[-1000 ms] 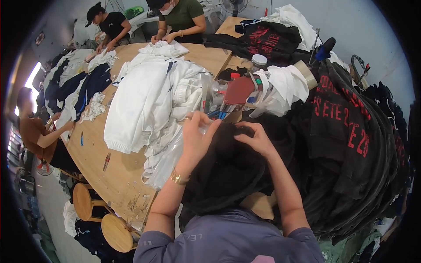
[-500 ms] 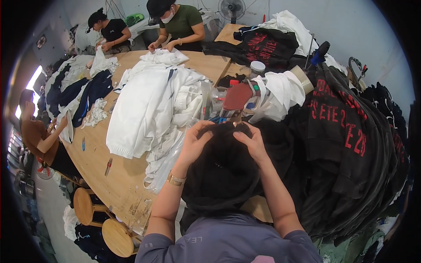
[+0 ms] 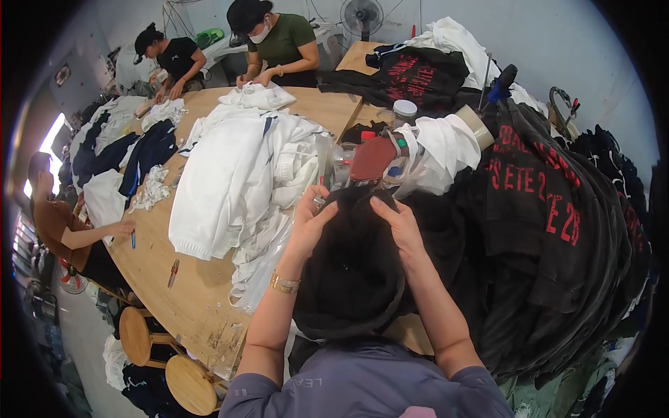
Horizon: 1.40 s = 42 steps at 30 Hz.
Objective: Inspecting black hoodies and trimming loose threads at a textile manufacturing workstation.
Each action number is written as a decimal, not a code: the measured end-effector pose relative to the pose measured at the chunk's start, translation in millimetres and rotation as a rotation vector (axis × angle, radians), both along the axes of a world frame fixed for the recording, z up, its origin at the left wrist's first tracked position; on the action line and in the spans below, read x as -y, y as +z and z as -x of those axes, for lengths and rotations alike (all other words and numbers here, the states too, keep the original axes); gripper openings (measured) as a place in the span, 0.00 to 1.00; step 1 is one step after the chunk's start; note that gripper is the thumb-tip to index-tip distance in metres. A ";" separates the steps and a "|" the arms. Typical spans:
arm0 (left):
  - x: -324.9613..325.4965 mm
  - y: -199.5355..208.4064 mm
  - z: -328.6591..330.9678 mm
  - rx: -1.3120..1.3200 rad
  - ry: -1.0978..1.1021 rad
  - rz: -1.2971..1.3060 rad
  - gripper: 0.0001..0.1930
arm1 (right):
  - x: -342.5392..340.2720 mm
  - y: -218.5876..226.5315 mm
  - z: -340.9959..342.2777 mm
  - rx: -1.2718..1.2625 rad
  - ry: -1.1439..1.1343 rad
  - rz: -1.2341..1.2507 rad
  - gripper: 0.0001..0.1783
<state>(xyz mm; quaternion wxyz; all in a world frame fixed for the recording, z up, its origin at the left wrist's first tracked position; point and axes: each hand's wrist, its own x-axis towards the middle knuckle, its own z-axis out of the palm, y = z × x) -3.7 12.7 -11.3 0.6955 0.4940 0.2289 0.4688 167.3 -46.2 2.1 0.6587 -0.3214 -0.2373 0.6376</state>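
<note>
In front of my chest hangs a black garment (image 3: pixel 348 279), bunched and rounded like a hood, with its edge pinched between both hands. My left hand (image 3: pixel 311 217) grips that edge on the left, thumb across the cloth. My right hand (image 3: pixel 394 221) holds the same edge a short way to the right, its thumb on top and its fingers mostly hidden behind. Just beyond my hands stands a dark red machine head (image 3: pixel 376 159), with white cloth (image 3: pixel 446 148) wrapped round the piece to its right.
White knit garments (image 3: pixel 223 181) lie piled on the wooden table (image 3: pixel 157 244) at the left, near red-handled snips (image 3: pixel 173 274). Black sweatshirts with red print (image 3: pixel 536 265) heap up on the right. Wooden stools (image 3: pixel 189 384) stand lower left. Several co-workers handle cloth around the table.
My hands have shifted slightly, and the black garment's folds have opened into a deeper hollow. A co-worker at the left has put down white cloth and reaches toward a small blue tool.
</note>
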 end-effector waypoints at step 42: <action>19.8 4.3 9.9 -0.164 -0.111 0.081 0.11 | 6.7 -21.8 -25.7 0.802 -0.066 -0.352 0.12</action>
